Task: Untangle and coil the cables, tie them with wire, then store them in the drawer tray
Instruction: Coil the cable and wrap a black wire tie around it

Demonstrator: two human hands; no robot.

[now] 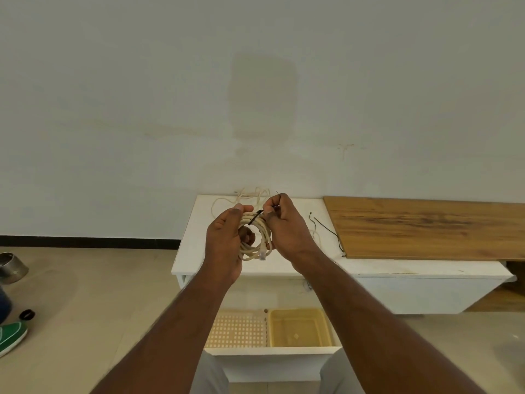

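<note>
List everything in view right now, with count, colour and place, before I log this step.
coil: one, cream, held in both hands above the table
tie: one, black, wrapped over the coil's top
loose cable: one, cream, tangled at the table's back edge
spare ties: two, dark, on the table right of the hands
table: one, white
board: one, brown wood, right
trays: two, cream and yellow, in the open drawer below
pot: one, metal, floor left
shoe: one, green, floor left
left hand: grips coil
right hand: pinches tie
</note>
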